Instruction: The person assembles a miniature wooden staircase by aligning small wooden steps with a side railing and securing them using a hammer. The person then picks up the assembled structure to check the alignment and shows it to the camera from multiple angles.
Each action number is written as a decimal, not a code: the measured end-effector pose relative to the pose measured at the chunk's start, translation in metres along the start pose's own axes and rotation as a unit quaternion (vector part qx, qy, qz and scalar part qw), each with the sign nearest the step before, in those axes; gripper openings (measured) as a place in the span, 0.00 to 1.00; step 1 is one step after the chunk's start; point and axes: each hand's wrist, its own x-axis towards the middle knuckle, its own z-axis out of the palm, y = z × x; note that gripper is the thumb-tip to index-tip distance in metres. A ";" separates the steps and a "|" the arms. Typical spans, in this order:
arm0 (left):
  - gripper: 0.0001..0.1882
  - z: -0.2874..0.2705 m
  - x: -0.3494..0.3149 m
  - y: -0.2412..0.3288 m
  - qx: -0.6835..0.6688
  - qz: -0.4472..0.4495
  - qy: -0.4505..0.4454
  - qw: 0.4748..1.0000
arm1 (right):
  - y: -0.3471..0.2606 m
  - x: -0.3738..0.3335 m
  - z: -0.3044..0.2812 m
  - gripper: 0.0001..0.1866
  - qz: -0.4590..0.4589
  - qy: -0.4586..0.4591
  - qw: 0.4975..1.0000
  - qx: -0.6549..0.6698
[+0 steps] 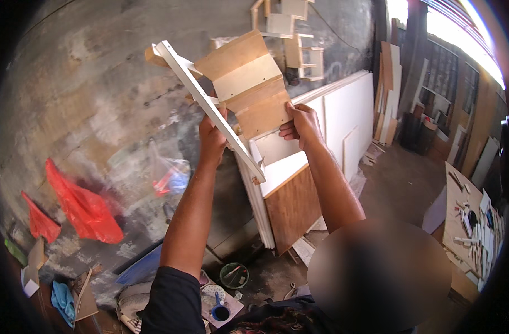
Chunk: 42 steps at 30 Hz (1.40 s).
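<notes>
stained grey concrete wall (115,106) fills the left and upper part of the frame, with a dim workshop floor (396,186) at the right. at the upper centre, raised in front of the wall, is the zigzag piece of light brown wooden panels (254,83), fixed along its left side to a long, narrow, white-faced wooden rail (201,100) that slants from the upper left down toward the centre. the left hand (212,140) is curled around the underside of the piece beside the rail; its fingertips are mostly hidden, so their exact hold cannot be told. the right hand (304,123) pinches the right edge of the lowest panel at thumb and forefinger, its other fingers bent below.

just under the piece, at the centre, stands a white-topped box cabinet with a brown wood-grain side (292,210), and large flat white boards (349,111) lean behind it. small pale wooden frames (293,50) are near the top edge. two crumpled red plastic sheets (82,203) show at the left, and a round dark green basket (234,275) sits at the lower centre. on the right, a pale wooden worktable (454,214) bears many thin white strips (480,236).
</notes>
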 end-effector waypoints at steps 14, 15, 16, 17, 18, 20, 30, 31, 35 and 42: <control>0.30 0.343 -0.059 -0.127 -0.097 -0.103 -0.050 0.989 | 0.016 -0.082 -0.338 0.21 0.100 0.064 0.990 -0.071; 0.30 0.382 -0.074 -0.131 -0.160 -0.103 -0.083 0.978 | 0.019 -0.087 -0.370 0.21 0.104 0.082 0.989 -0.070; 0.30 0.401 -0.077 -0.155 -0.160 -0.118 -0.093 0.976 | 0.016 -0.092 -0.393 0.21 0.104 0.094 0.988 -0.068; 0.30 0.409 -0.073 -0.194 -0.157 -0.129 -0.103 0.974 | 0.015 -0.092 -0.411 0.19 0.108 0.096 0.987 -0.065; 0.30 0.439 -0.080 -0.212 -0.152 -0.137 -0.088 0.975 | 0.015 -0.094 -0.438 0.19 0.107 0.112 0.986 -0.069; 0.32 0.504 -0.101 -0.235 -0.128 -0.146 -0.032 0.981 | 0.020 -0.097 -0.489 0.19 0.107 0.142 0.981 -0.075; 0.34 0.716 -0.140 -0.297 -0.308 -0.296 -0.217 0.878 | 0.048 -0.084 -0.669 0.19 0.106 0.296 0.945 -0.086; 0.37 0.733 -0.138 -0.330 -0.290 -0.301 -0.240 0.876 | 0.050 -0.078 -0.685 0.19 0.107 0.307 0.942 -0.087; 0.40 0.822 -0.140 -0.354 -0.302 -0.364 -0.248 0.846 | 0.064 -0.053 -0.754 0.18 0.109 0.351 0.926 -0.086; 0.38 0.954 -0.132 -0.402 -0.299 -0.443 -0.407 0.741 | 0.089 -0.017 -0.859 0.19 0.123 0.447 0.883 -0.074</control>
